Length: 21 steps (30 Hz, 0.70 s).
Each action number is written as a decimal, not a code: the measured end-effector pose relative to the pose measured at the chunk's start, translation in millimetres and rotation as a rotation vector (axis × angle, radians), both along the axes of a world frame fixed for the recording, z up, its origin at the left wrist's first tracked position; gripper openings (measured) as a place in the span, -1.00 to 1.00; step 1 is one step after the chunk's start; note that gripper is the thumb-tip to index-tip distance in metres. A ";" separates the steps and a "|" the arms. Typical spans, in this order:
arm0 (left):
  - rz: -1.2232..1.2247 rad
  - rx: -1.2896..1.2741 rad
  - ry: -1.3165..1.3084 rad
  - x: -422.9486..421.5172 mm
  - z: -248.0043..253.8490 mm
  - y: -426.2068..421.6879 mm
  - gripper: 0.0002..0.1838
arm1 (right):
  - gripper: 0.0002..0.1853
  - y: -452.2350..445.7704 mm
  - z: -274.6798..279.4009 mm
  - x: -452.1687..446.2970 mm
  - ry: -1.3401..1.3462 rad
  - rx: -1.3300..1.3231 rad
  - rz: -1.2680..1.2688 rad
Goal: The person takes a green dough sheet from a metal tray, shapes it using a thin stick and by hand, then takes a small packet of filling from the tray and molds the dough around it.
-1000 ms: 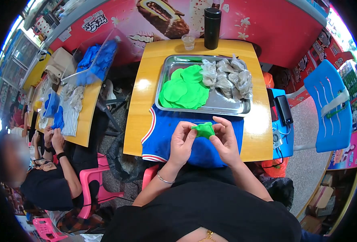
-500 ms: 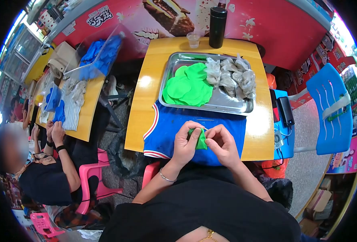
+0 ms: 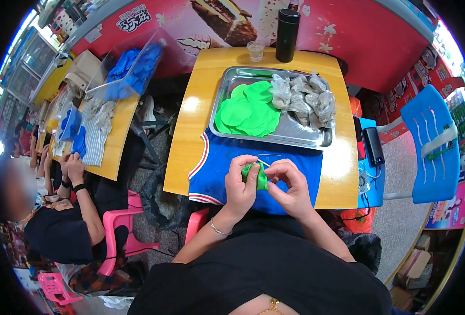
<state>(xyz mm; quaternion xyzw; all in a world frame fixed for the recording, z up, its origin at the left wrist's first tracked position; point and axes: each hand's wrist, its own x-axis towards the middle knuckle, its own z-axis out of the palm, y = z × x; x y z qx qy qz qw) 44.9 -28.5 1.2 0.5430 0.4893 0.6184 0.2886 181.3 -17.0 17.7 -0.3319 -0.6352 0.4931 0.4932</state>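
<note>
My left hand is closed around a crumpled, soft green piece, thumb pressed along its front. Close on the other side, my right hand has its fingers bent, the thumb near the green piece's edge. A thin pale stick runs from the right fingers over the top of the green piece. Both hands are above a blue garment with red and white trim. Behind it stands a metal tray with a pile of flat round green pieces and several knotted clear bags with greyish contents.
A black bottle and a clear cup of water stand at the table's back edge. To the right are a blue chair and a black device. On the left, another person works at a second table.
The green piece looks more bunched up in my left hand. My right fingers have drawn slightly apart from its lower end, and the pale stick shows more. The view has shifted slightly.
</note>
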 end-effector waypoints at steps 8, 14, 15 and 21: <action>0.021 0.062 0.149 -0.6 1.1 1.0 -0.81 | -0.81 9.1 6.7 -7.0 -0.197 0.290 -0.109; -0.120 -0.030 0.007 -3.1 -3.6 0.2 -0.80 | -0.82 7.4 8.5 0.0 -0.224 0.243 -0.086; -0.133 -0.023 -0.010 -2.3 -2.9 1.1 -0.80 | -0.82 7.5 7.5 1.0 -0.220 0.264 -0.107; -0.121 -0.008 0.003 -1.6 -1.7 4.3 -0.82 | -0.80 11.4 4.1 -4.6 -0.138 0.294 -0.098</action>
